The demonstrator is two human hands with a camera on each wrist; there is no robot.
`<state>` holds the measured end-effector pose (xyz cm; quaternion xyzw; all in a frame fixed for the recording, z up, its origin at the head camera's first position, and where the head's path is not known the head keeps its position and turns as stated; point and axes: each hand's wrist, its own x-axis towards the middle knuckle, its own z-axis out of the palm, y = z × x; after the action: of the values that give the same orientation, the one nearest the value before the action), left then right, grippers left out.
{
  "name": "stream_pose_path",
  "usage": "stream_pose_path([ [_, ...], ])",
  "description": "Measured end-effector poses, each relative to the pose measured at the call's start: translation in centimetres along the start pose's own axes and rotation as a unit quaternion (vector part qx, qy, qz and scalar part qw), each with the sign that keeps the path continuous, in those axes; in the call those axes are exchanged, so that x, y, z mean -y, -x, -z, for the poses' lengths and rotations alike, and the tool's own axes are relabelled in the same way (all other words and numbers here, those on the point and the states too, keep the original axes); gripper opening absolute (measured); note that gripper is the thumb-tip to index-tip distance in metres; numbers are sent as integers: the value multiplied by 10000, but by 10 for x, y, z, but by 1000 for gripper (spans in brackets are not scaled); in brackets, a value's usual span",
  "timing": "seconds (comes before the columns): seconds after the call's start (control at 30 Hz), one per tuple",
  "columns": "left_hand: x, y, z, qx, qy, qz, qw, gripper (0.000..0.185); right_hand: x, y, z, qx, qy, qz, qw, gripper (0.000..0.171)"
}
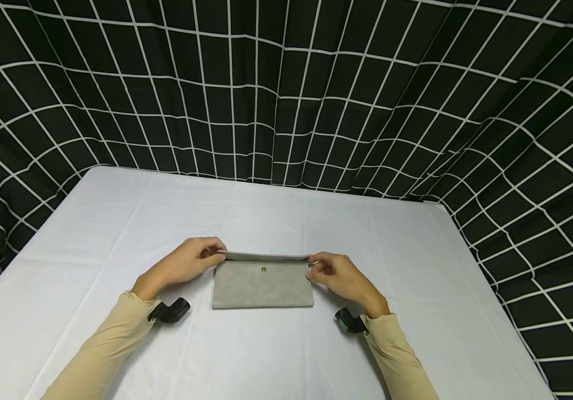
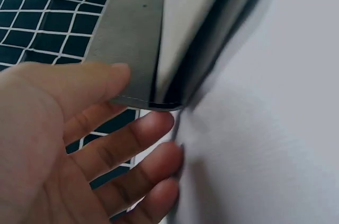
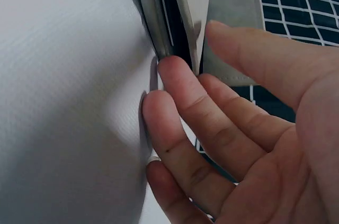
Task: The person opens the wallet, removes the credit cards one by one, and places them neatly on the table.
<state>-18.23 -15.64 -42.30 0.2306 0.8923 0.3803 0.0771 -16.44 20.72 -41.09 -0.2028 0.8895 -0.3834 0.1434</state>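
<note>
So as far as can be made out, things are about halfway: the flap (image 1: 266,256) of the grey pouch (image 1: 263,291) has been got up off the front, and the snap stud (image 1: 263,269) is left bare, so nothing is fastened right now. The pouch itself is laid flat on the white-covered table (image 1: 256,355), between the two hands. The flap's left corner is pinched between thumb and finger of the left hand (image 1: 186,261), and the right corner is held much the same way by the right hand (image 1: 342,272), with the other fingers spread loosely below. A dark gap between the layers can be seen from both wrist views, but no contents can be made out. Whether the flap is being opened or closed can't be told from this. Either way, it's neither folded right back nor snapped down, so that bit is left undone.
</note>
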Motion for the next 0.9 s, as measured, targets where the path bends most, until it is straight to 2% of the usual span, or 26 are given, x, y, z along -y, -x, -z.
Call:
stream_pose_path([
  [0.33, 2, -5, -9, -653, -186, 168, 9975, 11, 1, -1, -2, -28, -60, -2, 10000, 44],
  [0.63, 1, -7, -11, -1212, -224, 335, 9918, 13, 4, -2, -5, -308, -294, 96, 9990, 43],
  [0.77, 2, -7, -9, -1204, -130, 420, 9917, 14, 7, -2, -7, -432, -440, 96, 9980, 42],
  [0.9, 6, -5, -6, -928, 211, 531, 9940, 18, 8, -1, -6, -424, -504, 158, 9977, 40],
])
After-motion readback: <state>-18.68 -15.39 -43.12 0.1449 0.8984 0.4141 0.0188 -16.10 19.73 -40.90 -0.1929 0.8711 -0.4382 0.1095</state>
